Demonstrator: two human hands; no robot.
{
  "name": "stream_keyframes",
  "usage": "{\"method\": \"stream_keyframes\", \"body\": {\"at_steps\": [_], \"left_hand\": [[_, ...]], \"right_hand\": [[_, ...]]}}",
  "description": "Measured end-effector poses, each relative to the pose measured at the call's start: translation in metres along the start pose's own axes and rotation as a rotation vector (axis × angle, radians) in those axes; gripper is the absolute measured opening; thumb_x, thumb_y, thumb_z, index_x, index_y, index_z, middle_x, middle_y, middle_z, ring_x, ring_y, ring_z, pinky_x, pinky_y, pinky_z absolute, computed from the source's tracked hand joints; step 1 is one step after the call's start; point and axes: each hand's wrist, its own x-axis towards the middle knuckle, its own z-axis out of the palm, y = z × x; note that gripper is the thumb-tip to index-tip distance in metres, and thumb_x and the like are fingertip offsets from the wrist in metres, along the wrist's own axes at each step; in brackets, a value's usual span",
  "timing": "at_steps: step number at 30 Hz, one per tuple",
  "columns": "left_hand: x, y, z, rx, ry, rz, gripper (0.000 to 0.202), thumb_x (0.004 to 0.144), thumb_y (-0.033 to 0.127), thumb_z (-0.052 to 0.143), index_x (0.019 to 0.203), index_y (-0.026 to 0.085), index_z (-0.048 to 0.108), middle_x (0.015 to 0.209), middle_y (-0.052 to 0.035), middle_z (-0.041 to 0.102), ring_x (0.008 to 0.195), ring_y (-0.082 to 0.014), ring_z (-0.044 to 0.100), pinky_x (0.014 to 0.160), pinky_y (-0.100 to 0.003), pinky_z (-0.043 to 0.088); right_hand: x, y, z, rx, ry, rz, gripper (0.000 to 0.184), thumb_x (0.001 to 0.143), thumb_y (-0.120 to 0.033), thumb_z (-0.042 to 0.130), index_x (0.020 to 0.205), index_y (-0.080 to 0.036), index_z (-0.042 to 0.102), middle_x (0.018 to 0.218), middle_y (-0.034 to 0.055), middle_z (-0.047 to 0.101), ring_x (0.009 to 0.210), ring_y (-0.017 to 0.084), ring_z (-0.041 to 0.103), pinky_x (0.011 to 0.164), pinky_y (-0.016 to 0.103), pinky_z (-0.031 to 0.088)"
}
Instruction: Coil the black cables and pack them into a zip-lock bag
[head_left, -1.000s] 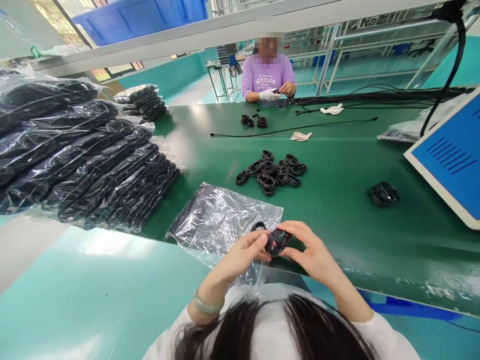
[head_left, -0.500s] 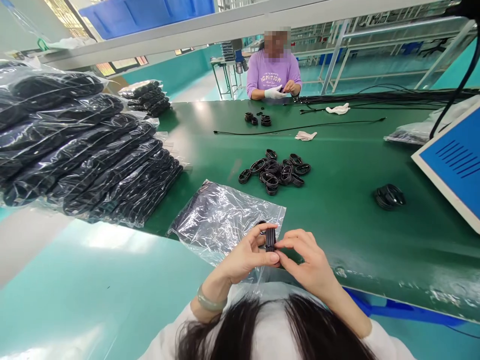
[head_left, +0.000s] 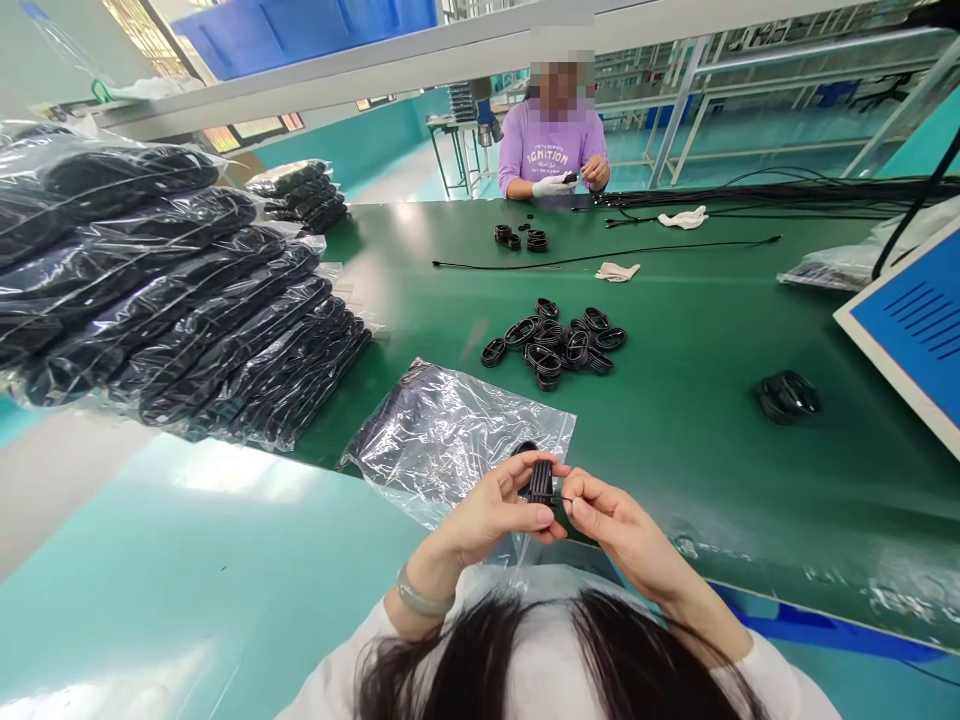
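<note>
Here the left hand [head_left: 495, 508] clamps a ribbed black cable coil [head_left: 540, 482] between thumb and fingers, over the right end of the crinkled clear plastic bag [head_left: 454, 425]; the right hand [head_left: 621, 515] pinches a thin dark strand [head_left: 564, 499] tight, glossy oval coils [head_left: 553, 343] heaped beyond the bag

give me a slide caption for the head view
Left hand holds a black cable coil; right hand pinches a thin strand near a clear bag.

Black cable coil [head_left: 541, 482], held up, seen edge-on
Parallel windings form a compact bundle over the near right end of the clear bag [head_left: 450, 420]; a thin black strand [head_left: 562, 499] stretches out, away from the bag.
</note>
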Motion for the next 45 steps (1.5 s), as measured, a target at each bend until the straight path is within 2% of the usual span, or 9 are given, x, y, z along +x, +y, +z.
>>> {"method": "stream_keyframes", "body": {"at_steps": [10,16,21,25,28,31,36,39,45], "left_hand": [[-0.002,-0.008,-0.011,-0.204,-0.166,0.01,0.066,0.072,0.022,0.084,0.132,0.026,0.057,0.137,-0.0127,0.062,0.078,-0.0191,0.076,0.062,-0.022,0.06],[-0.007,-0.008,-0.01,-0.268,-0.209,0.05,0.068,0.071,0.025,0.086,0.131,0.027,0.055,0.136,-0.0119,0.063,0.081,-0.0204,0.077,0.065,-0.024,0.06],[-0.019,0.01,-0.022,-0.073,0.055,0.301,0.064,0.074,0.019,0.085,0.126,0.03,0.05,0.135,-0.0103,0.063,0.112,-0.0301,0.07,0.094,-0.039,0.056],[-0.019,0.016,-0.035,0.067,0.258,0.42,0.06,0.077,0.016,0.082,0.124,0.032,0.048,0.137,-0.0089,0.061,0.115,-0.0301,0.068,0.096,-0.043,0.055],[-0.016,0.011,-0.034,0.066,0.309,0.425,0.061,0.076,0.017,0.083,0.124,0.032,0.048,0.136,-0.008,0.06,0.113,-0.0291,0.067,0.093,-0.045,0.057],[-0.018,0.004,-0.031,0.012,0.325,0.386,0.064,0.075,0.02,0.084,0.125,0.032,0.047,0.132,-0.0059,0.06,0.114,-0.0277,0.066,0.097,-0.047,0.055],[-0.02,-0.002,-0.031,0.117,0.411,0.339,0.057,0.079,0.03,0.081,0.125,0.027,0.047,0.12,-0.0058,0.065,0.112,-0.0215,0.064,0.099,-0.036,0.048],[-0.004,-0.011,-0.027,0.224,0.461,0.355,0.057,0.07,0.027,0.088,0.111,0.026,0.048,0.12,-0.0051,0.063,0.107,-0.0198,0.063,0.094,-0.034,0.049],[0.044,-0.037,-0.009,0.618,0.525,0.367,0.049,0.064,0.021,0.088,0.09,0.023,0.046,0.108,-0.0046,0.062,0.103,-0.0243,0.058,0.095,-0.042,0.044]], "right_hand": [[0.013,0.009,-0.001,-0.133,-0.117,-0.026,0.033,0.1,-0.051,0.05,0.11,-0.024,0.065,0.111,0.0065,0.06,0.107,0.022,0.057,0.099,0.038,0.043],[0.018,0.01,0.009,0.092,-0.014,0.189,0.048,0.088,-0.06,0.066,0.115,-0.021,0.062,0.069,-0.0037,0.055,0.06,0.012,0.046,0.062,0.026,0.038],[0.012,0.022,-0.002,-0.022,0.382,0.196,0.042,0.085,-0.059,0.064,0.1,-0.02,0.062,0.06,-0.0068,0.043,0.057,0.012,0.039,0.059,0.025,0.032],[0.012,0.032,-0.001,-0.31,0.454,0.068,0.034,0.092,-0.051,0.055,0.105,-0.02,0.06,0.079,0.0003,0.056,0.063,0.015,0.049,0.063,0.029,0.042],[0.026,0.033,0.009,-0.675,0.407,-0.059,0.038,0.094,-0.041,0.052,0.126,-0.022,0.056,0.111,0.0106,0.063,0.089,0.024,0.06,0.082,0.039,0.049],[0.046,0.03,0.013,-1.015,0.254,-0.158,0.064,0.087,-0.029,0.062,0.148,-0.027,0.042,0.146,0.0126,0.05,0.13,0.033,0.046,0.106,0.05,0.039],[0.062,0.021,-0.012,-1.171,-0.024,-0.185,0.053,0.085,-0.019,0.065,0.137,-0.031,0.056,0.136,0.0066,0.061,0.127,0.03,0.049,0.11,0.051,0.033],[0.052,0.015,-0.039,-1.135,0.183,-0.163,0.034,0.087,-0.03,0.068,0.12,-0.027,0.066,0.118,0.009,0.067,0.114,0.031,0.056,0.102,0.052,0.039],[0.028,0.007,-0.056,-0.867,0.536,-0.198,0.044,0.088,-0.051,0.067,0.122,-0.024,0.063,0.123,0.0113,0.064,0.114,0.03,0.059,0.098,0.046,0.045]]}}
